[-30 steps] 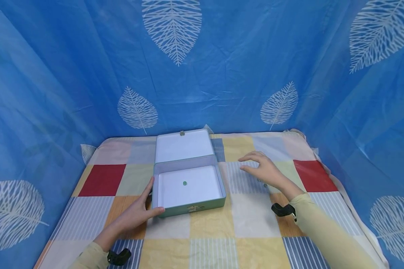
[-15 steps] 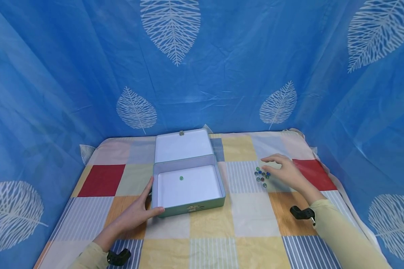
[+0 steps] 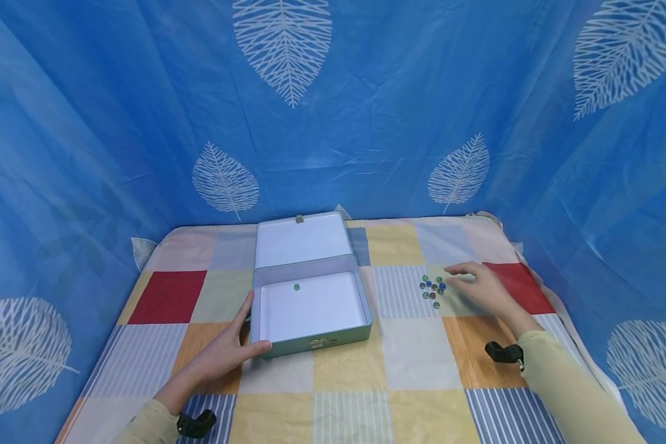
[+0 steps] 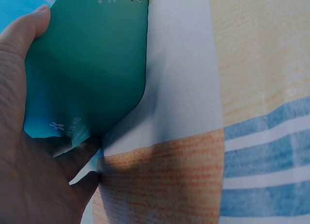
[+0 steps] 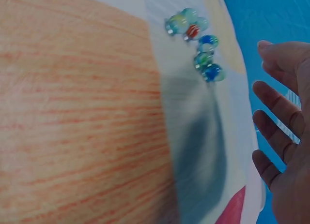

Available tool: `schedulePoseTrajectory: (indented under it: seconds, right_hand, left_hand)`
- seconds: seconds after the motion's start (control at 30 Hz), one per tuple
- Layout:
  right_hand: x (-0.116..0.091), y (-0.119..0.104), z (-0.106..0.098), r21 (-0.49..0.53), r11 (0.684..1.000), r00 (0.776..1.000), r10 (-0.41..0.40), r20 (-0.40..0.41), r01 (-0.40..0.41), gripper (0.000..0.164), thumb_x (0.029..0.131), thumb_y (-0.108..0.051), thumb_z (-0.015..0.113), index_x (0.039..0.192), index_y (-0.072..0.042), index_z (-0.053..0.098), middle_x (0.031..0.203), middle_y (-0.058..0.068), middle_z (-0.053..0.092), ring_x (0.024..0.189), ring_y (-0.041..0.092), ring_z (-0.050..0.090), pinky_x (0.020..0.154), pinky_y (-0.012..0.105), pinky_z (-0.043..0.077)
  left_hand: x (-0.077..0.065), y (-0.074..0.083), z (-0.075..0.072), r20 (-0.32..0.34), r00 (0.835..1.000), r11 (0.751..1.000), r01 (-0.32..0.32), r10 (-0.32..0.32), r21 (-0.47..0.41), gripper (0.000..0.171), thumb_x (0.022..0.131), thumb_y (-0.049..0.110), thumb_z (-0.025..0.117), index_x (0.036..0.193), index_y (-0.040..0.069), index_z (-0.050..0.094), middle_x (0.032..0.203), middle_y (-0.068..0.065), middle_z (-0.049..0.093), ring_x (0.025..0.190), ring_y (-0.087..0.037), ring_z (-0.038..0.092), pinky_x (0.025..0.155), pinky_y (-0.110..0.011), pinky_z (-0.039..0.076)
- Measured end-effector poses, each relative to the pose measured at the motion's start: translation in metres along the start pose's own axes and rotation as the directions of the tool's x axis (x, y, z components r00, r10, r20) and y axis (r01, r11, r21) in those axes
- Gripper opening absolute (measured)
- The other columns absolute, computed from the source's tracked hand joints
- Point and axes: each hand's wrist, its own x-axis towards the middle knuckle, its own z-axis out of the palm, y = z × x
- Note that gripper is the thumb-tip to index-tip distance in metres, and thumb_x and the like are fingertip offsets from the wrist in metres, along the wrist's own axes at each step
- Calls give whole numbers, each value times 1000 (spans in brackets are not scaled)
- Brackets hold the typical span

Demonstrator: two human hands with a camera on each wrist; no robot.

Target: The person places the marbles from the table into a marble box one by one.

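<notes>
A green tin box (image 3: 311,314) with a white inside lies with its hinged lid (image 3: 302,240) laid back. Inside it, one green marble (image 3: 296,287) rests near the back left. My left hand (image 3: 227,348) holds the box's near left corner, thumb on the front wall and fingers along the side; printed lettering shows on the green wall (image 4: 92,64) in the left wrist view. To the right, several glass marbles (image 3: 433,296) lie grouped on the cloth. My right hand (image 3: 485,290) hovers just right of them, fingers loosely bent and apart, holding nothing.
A patchwork cloth (image 3: 349,419) covers the table. Blue curtains (image 3: 377,123) with white leaf prints enclose the back and both sides. A black band (image 3: 504,353) sits on the right wrist, another band (image 3: 197,424) on the left.
My right hand has drawn back to the right, uncovering the marbles on the cloth. The marble in the box has rolled toward the back. My left hand stays put.
</notes>
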Motion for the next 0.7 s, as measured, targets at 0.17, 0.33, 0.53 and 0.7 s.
schedulePoseTrajectory:
  seconds: [0.17, 0.33, 0.53, 0.7]
  right_hand:
    - [1, 9, 7, 8, 999, 999, -33, 4, 33, 41, 100, -35, 68, 129, -6, 69, 134, 19, 60, 128, 39, 50, 104, 64, 40]
    - [-1, 14, 11, 4, 1000, 1000, -22, 16, 22, 41, 99, -35, 70, 130, -7, 69, 132, 18, 61, 123, 37, 52, 101, 61, 43]
    - [-3, 16, 12, 8, 1000, 1000, 5, 30, -5, 43, 98, -34, 72, 132, -8, 67, 133, 19, 59, 122, 37, 51, 99, 59, 46]
    - [-2, 18, 15, 13, 999, 999, 33, 37, -33, 44, 97, -35, 73, 133, -10, 66, 134, 17, 59, 123, 36, 51, 100, 58, 46]
  left_hand:
    - [0, 2, 0, 0, 1000, 1000, 26, -26, 3, 112, 90, 55, 73, 161, 44, -12, 171, -12, 0, 154, -41, 10, 115, -71, 18]
    - [-1, 3, 0, -2, 1000, 1000, 31, -31, 2, 111, 90, 54, 74, 161, 44, -12, 171, -12, 0, 154, -41, 11, 115, -71, 19]
    - [-1, 2, 0, -1, 1000, 1000, 19, -19, -5, 111, 90, 53, 74, 161, 45, -12, 171, -12, 0, 154, -41, 11, 115, -71, 19]
    - [-1, 0, 0, 3, 1000, 1000, 8, -8, -24, 111, 91, 51, 74, 161, 45, -12, 171, -12, -1, 154, -40, 9, 116, -69, 17]
